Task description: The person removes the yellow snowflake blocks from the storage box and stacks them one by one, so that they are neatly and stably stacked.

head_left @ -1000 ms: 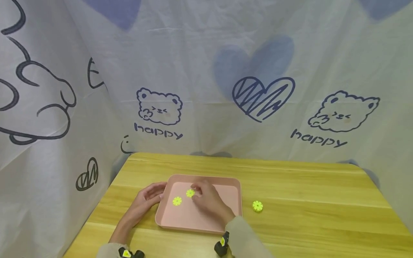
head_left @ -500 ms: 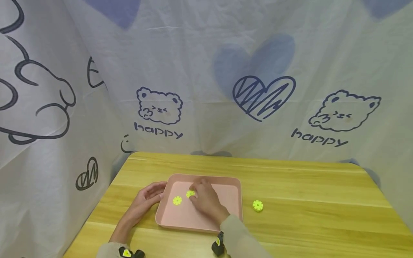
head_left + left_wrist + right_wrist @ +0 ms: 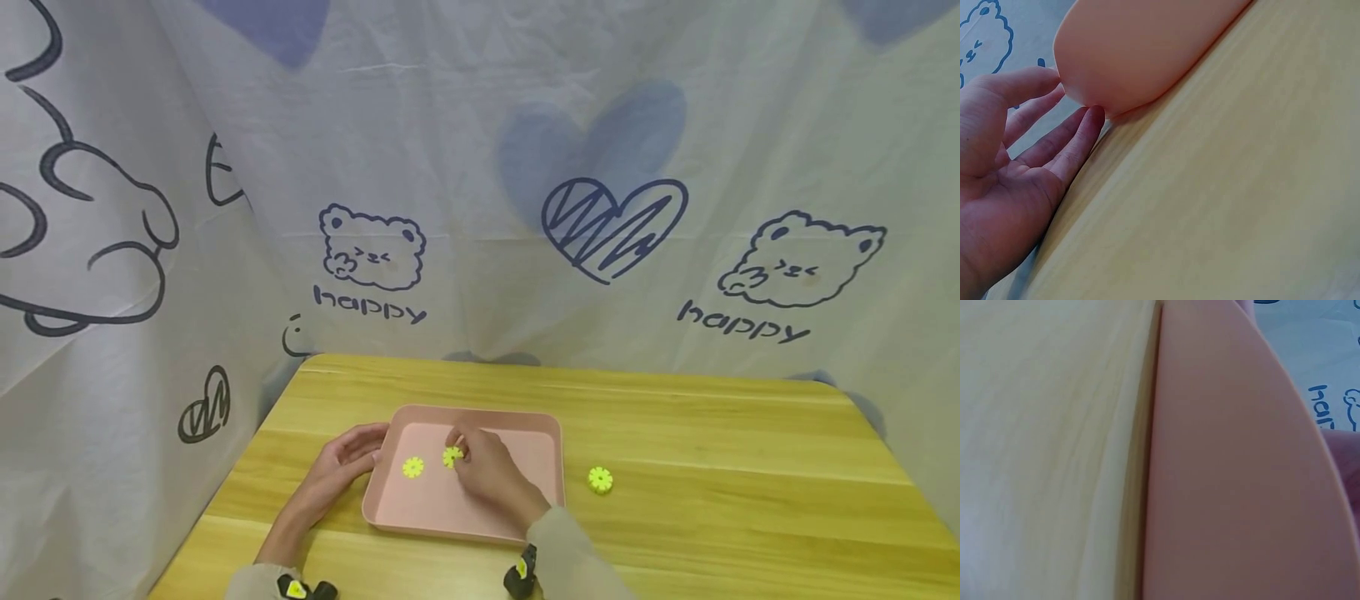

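Observation:
A pink tray (image 3: 390, 500) lies on the wooden table. My left hand (image 3: 341, 462) touches its left side, the fingers loosely extended; in the left wrist view the fingertips of the left hand (image 3: 1016, 169) meet the tray's outer wall (image 3: 1135, 50). Inside the tray, my right hand (image 3: 491, 471) pinches a yellow-green snowflake building disc (image 3: 452, 457) between thumb and fingers. To its left, flat on the tray floor, is a second snowflake disc (image 3: 412, 467). The tray wall (image 3: 1241, 456) blocks most of the right hand in the right wrist view.
Right of the tray, on the table (image 3: 720, 500), are more snowflake discs (image 3: 600, 480), seemingly stacked. A white curtain (image 3: 480, 317) with drawn bears and hearts hangs behind the table and along its left side.
My right hand first closed in on the disc, then shifted slightly right and toward me with the disc in its fingers. The left hand and tray have stayed put.

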Demonstrator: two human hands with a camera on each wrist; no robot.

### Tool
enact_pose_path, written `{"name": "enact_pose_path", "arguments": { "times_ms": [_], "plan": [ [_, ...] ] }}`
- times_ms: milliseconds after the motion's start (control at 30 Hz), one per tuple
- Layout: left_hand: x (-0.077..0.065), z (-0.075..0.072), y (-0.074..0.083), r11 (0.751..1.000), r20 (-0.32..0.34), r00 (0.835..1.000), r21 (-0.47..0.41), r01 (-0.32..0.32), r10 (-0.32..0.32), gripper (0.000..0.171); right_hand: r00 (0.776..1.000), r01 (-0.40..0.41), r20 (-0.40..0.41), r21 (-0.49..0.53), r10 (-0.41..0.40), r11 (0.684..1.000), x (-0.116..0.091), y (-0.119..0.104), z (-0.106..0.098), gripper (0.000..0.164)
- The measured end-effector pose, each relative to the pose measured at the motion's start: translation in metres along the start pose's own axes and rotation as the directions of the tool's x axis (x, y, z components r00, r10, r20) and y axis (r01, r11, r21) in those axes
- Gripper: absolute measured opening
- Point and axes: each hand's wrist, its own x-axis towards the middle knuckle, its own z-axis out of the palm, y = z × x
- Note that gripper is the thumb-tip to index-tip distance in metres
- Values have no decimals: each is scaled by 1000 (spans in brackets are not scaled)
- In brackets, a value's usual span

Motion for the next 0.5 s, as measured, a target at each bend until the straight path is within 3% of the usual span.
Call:
{"name": "enact_pose_path", "arguments": {
  "times_ms": [200,367,500],
  "plan": [
    [1,0,0,1000,-5,1000,-6,7,-7,49,1000,4,-5,112,-4,994,-7,1,-12,24],
    [2,1,-1,1000,-17,1000,-5,15,-15,49,1000,-24,0,270,25,963,-15,1,-22,24],
    [1,1,-1,999,-32,999,-12,29,-30,48,999,-16,-21,318,24,948,-23,3,-31,24]
  ]
}}
